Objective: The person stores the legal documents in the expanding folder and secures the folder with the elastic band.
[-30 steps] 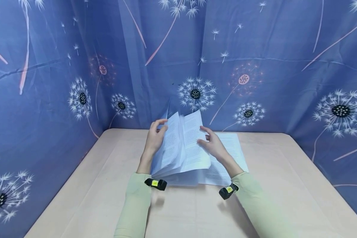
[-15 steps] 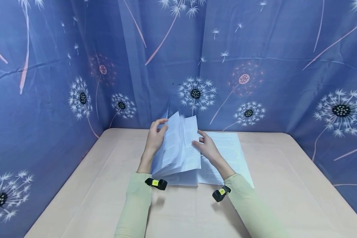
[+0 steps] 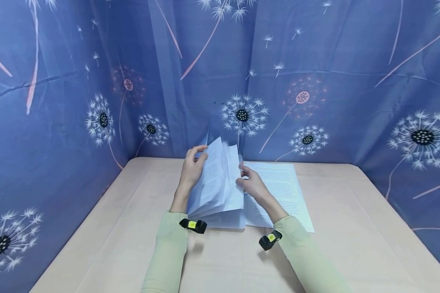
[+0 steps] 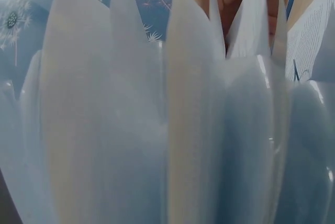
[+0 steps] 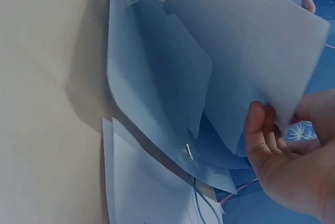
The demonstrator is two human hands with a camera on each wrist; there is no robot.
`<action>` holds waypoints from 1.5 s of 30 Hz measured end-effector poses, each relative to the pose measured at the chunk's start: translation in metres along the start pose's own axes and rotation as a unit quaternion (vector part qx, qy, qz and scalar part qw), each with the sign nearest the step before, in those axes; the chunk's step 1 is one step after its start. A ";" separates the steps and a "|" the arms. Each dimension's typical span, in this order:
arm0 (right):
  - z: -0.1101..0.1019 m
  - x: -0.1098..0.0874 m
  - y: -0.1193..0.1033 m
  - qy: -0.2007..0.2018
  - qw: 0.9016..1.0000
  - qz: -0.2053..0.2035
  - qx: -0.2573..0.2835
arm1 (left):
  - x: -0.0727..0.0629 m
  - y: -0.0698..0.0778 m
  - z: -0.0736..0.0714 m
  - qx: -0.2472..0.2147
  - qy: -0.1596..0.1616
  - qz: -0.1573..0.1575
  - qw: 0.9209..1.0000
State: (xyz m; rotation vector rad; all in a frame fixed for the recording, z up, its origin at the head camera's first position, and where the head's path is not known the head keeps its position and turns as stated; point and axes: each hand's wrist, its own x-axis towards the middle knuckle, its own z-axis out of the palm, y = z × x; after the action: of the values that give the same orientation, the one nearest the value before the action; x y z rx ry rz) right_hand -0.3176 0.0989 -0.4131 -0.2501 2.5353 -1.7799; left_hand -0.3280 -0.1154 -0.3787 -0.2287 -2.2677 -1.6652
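A blue folder with translucent plastic pockets (image 4: 131,130) stands partly open on the table, its leaves fanned and printed pages (image 3: 213,175) showing. My left hand (image 3: 191,169) grips the folder's left side, thumb and fingers curled at the raised leaves. On the other side my right hand (image 3: 254,185) pinches the edge of a leaf (image 5: 261,41) between thumb and fingers. Printed sheets (image 3: 280,191) lie flat to the right, partly under my right forearm. A thin cord with a metal tip (image 5: 189,152) hangs by the folder's lower leaves in the right wrist view.
The pale cloth-covered table (image 3: 337,228) extends on both sides of the folder and toward me. A blue dandelion-print curtain (image 3: 315,49) rises right behind its back edge and at the left. Each wrist wears a black camera (image 3: 194,225).
My right hand has moved left, drawing its leaf toward the raised ones and uncovering more of the printed sheets. The left hand stays in place.
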 end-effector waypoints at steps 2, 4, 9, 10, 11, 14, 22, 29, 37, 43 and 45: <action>0.000 0.000 0.001 -0.012 1.000 -0.001 0.012 | 0.000 0.000 0.000 0.001 0.001 0.000 1.000; 0.001 0.000 0.001 -0.018 1.000 0.000 0.018 | 0.000 0.000 0.001 0.002 -0.001 0.000 1.000; 0.002 0.000 0.002 -0.023 0.999 0.002 0.022 | -0.001 0.000 0.002 0.002 -0.004 -0.001 1.000; 0.002 0.000 0.003 -0.023 0.999 0.001 0.024 | -0.001 0.000 0.002 0.002 -0.003 -0.001 1.000; 0.002 0.000 0.003 -0.024 0.999 0.000 0.027 | -0.001 0.000 0.002 0.001 -0.002 -0.001 1.000; 0.002 0.000 0.004 -0.025 0.999 -0.001 0.036 | -0.001 0.001 0.002 -0.002 0.000 -0.001 1.000; 0.000 -0.001 0.006 -0.055 0.997 -0.014 0.055 | -0.001 0.001 0.002 -0.008 -0.003 0.001 1.000; 0.004 0.000 0.007 -0.066 0.994 -0.019 0.086 | -0.001 0.002 0.003 -0.003 -0.001 0.002 1.000; 0.002 -0.003 0.003 -0.076 0.995 -0.021 0.069 | -0.001 0.001 0.004 -0.008 -0.003 0.002 1.000; -0.006 -0.004 0.009 -0.076 0.994 -0.025 0.075 | -0.002 0.000 0.003 -0.007 -0.003 -0.001 1.000; -0.010 -0.004 0.010 -0.071 0.994 -0.023 0.079 | -0.002 0.000 0.003 -0.007 -0.004 0.001 1.000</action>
State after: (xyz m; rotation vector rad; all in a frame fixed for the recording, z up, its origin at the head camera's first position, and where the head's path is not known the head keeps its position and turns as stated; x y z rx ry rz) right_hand -0.3157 0.1120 -0.4192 -0.4160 2.2966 -1.8923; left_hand -0.3268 -0.1124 -0.3798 -0.2414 -2.2608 -1.6826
